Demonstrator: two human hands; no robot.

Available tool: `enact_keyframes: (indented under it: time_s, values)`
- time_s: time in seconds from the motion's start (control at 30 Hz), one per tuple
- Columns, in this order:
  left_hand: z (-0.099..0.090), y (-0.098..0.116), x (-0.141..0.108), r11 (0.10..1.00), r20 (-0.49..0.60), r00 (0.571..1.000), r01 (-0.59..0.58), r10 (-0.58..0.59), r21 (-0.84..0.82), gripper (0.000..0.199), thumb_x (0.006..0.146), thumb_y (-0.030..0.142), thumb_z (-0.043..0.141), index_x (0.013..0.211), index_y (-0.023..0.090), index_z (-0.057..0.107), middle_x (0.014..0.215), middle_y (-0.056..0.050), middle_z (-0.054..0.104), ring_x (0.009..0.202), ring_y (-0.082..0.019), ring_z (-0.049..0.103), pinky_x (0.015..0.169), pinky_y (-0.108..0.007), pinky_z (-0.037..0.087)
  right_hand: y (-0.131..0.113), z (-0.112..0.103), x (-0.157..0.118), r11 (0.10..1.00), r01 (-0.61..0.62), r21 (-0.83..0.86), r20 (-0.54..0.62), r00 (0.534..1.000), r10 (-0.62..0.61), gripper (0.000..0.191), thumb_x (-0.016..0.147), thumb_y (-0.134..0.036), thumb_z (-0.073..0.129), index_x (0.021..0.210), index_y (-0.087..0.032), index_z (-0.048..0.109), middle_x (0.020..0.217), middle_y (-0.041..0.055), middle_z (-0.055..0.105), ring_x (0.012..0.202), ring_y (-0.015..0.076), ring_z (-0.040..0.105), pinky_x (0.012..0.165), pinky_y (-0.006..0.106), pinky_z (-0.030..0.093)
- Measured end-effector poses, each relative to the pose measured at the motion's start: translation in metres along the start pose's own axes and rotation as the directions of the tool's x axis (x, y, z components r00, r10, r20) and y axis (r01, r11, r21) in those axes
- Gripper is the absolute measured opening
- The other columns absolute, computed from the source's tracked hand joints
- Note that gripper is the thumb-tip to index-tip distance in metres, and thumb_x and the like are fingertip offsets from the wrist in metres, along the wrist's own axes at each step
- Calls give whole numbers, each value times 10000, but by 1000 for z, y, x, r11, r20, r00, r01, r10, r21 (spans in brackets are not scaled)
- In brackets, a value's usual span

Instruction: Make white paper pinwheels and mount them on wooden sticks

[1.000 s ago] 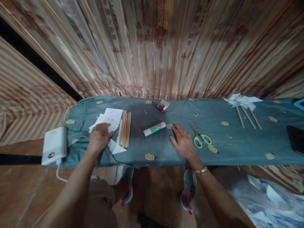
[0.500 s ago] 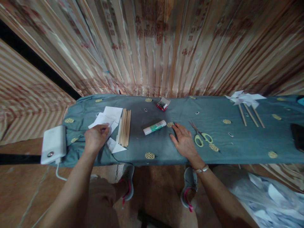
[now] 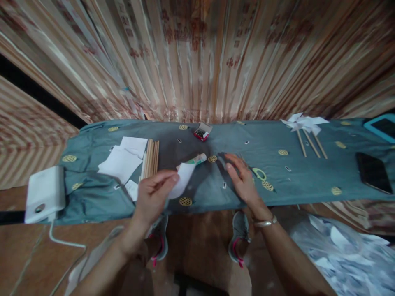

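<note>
My left hand (image 3: pixel 156 191) pinches a small white piece of paper (image 3: pixel 182 181) between thumb and fingers, held above the cloth. The paper partly covers a glue stick (image 3: pixel 200 159) lying behind it. My right hand (image 3: pixel 242 179) is raised a little with fingers apart and nothing in it. Beside it lie scissors with green handles (image 3: pixel 259 174), partly hidden by the hand. Left of my left hand are several wooden sticks (image 3: pixel 152 158) and a pile of white paper sheets (image 3: pixel 120 164), with a smaller paper piece (image 3: pixel 132 190) near the sticks.
A small open red box (image 3: pixel 202 132) of dark bits stands at the back. White paper pinwheels (image 3: pixel 304 122) on sticks lie far right, near a black phone (image 3: pixel 374 172) and a blue-edged device (image 3: pixel 382 126). A white power bank (image 3: pixel 45 193) sits at the left end.
My left hand has moved right from the paper pile, carrying a piece of paper over the middle. My right hand has lifted slightly. The view has shifted a little to the right.
</note>
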State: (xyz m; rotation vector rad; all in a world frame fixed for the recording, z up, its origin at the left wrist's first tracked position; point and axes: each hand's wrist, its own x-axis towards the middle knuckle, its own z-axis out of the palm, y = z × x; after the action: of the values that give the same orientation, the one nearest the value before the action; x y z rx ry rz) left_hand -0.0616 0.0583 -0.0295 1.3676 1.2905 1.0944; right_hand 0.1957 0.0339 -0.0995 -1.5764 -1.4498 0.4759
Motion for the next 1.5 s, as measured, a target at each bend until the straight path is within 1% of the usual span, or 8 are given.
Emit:
enact_keyframes:
  time_s: [0.17,0.3,0.4,0.5,0.6,0.7,0.97,1.5]
  values:
    - [60,-22,-8,901,318,890,394,-327,-178,224,650,388,692,620,167,674,543,28,567,492,-96,455,472,-215,332,-19,-21,-7,889,-246,385,178,965,190,391,883,-530,553,1059,-221,717,1109,67,741,1055,225,672,960,403,510]
    - [85,-39,0,883,367,859,438,-357,-167,240,633,393,701,624,158,654,534,27,556,481,-97,462,471,-215,344,-22,-18,-10,828,-404,389,388,887,251,310,750,-447,725,936,-199,714,817,19,763,661,158,682,572,264,527]
    - [95,-48,7,957,359,903,279,-236,-73,230,722,371,633,750,152,697,672,-21,650,597,-148,581,550,-250,454,-12,-16,-5,869,-400,290,374,884,282,241,770,-378,690,927,-195,685,705,-8,738,540,132,626,467,227,448]
    - [96,-54,13,985,348,933,-136,90,110,291,820,273,557,1058,167,689,1067,-97,683,941,-216,638,787,-341,536,2,-18,2,964,-267,-3,240,935,260,204,792,-293,663,974,-203,680,723,-4,732,610,154,649,555,260,481]
    - [95,-61,13,817,474,821,-491,319,300,284,893,190,492,1115,176,668,1145,-114,645,1071,-234,579,937,-409,499,12,-19,7,956,-98,-276,172,974,149,238,824,-256,635,1051,-191,672,847,50,745,772,214,686,741,343,525]
    - [95,-66,10,644,607,725,-641,327,419,277,925,159,450,1092,163,671,1080,-123,650,1002,-250,573,885,-430,510,15,-15,8,897,83,-433,171,985,-8,281,881,-281,573,1122,-161,652,1045,127,730,995,286,655,923,433,484]
    - [97,-66,6,471,649,701,-698,295,540,331,951,191,422,1221,153,609,1074,-138,626,995,-273,547,804,-428,500,6,0,10,855,195,-480,242,967,-85,332,891,-326,563,1161,-145,629,1165,149,683,1120,311,585,988,455,445]
    - [96,-61,9,476,679,691,-698,249,535,257,932,192,479,1125,133,636,1099,-125,623,999,-274,523,843,-421,476,16,0,23,905,98,-415,173,985,-28,158,825,-211,641,977,-167,650,951,87,700,931,256,621,884,381,480]
